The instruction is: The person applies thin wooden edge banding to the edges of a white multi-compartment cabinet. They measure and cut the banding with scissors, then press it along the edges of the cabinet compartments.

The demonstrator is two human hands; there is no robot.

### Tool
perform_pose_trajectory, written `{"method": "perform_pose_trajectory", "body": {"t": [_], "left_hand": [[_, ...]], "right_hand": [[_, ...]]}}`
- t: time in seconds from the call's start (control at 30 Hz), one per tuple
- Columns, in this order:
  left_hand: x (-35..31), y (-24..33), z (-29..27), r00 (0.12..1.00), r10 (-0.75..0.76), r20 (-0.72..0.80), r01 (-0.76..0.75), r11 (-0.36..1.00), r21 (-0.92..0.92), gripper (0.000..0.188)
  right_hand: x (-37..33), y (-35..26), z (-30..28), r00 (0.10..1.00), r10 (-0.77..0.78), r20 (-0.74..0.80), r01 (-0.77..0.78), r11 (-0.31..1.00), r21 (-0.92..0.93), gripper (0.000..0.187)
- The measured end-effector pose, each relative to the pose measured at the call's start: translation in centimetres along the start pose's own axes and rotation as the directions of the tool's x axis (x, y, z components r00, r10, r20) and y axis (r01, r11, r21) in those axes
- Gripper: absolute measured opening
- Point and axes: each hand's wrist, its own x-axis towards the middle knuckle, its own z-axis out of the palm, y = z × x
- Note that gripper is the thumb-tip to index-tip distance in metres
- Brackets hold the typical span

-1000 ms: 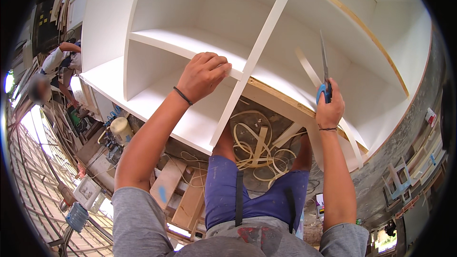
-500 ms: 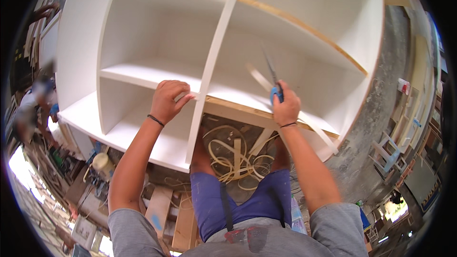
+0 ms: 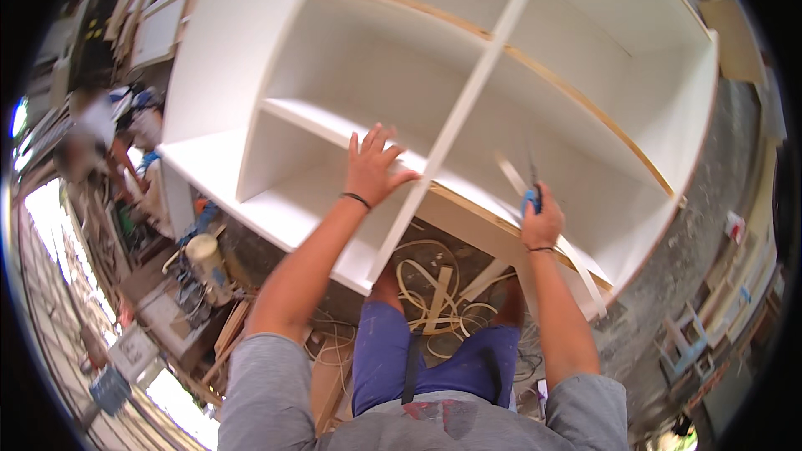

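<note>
My left hand (image 3: 380, 169) is open, its fingers spread over the white shelf (image 3: 313, 121), with the thumb at the edge of the upright divider (image 3: 468, 92). My right hand (image 3: 545, 221) is closed around the blue-and-black handle of a pair of scissors (image 3: 530, 198), whose blurred blades point up and away from me. A pale, narrow edging strip (image 3: 585, 271) passes by the same hand; one end sticks up beside the blades and the rest trails down to the right. Whether the fingers also pinch the strip is hidden. The bare wooden shelf edge (image 3: 468, 202) lies between my hands.
The large white cabinet (image 3: 221, 58) fills the space ahead. Loose coils of edging strip (image 3: 443, 305) lie on the floor between my legs. At left are a beige canister (image 3: 206, 259) and a person (image 3: 100, 125). A small light-blue wooden frame (image 3: 689, 342) stands at right.
The view has shifted, so the cabinet appears farther right and lower. My left hand has gone from curled fingers to spread ones, near the divider. My right hand still holds the scissors.
</note>
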Motion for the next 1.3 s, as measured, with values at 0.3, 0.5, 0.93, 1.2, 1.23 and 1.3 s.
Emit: {"method": "perform_pose_trajectory", "body": {"t": [0.3,0.5,0.93,1.2,1.23,1.3], "left_hand": [[-3.3,5.7,6.3,0.596,-0.712,0.371,0.512,-0.02,-0.859,0.048],[-3.5,7.8,5.9,0.702,-0.662,0.263,0.406,0.068,-0.911,0.037],[-1.5,7.6,6.5,0.39,-0.887,0.248,0.55,0.008,-0.835,0.045],[0.7,4.8,3.9,0.154,-0.855,0.495,0.342,-0.424,-0.839,0.044],[1.2,3.8,3.1,0.145,-0.844,0.516,0.307,-0.458,-0.835,0.045],[1.3,1.3,2.5,0.156,-0.83,0.536,0.301,-0.477,-0.826,0.047]], "right_hand": [[-0.1,0.6,-0.1,0.999,0.04,-0.006,-0.039,0.996,0.08,0.045],[0.1,0.5,-0.1,0.999,0.0,-0.036,0.001,1.0,0.019,0.044],[0.2,0.4,-0.1,0.999,0.029,-0.046,-0.025,0.997,0.078,0.043],[-0.4,0.8,-0.5,0.997,-0.038,-0.062,0.041,0.998,0.05,0.045],[-0.4,1.1,-0.4,0.997,-0.04,-0.067,0.044,0.997,0.062,0.045],[-0.5,0.7,-0.3,0.997,-0.037,-0.071,0.043,0.995,0.085,0.045]]}}
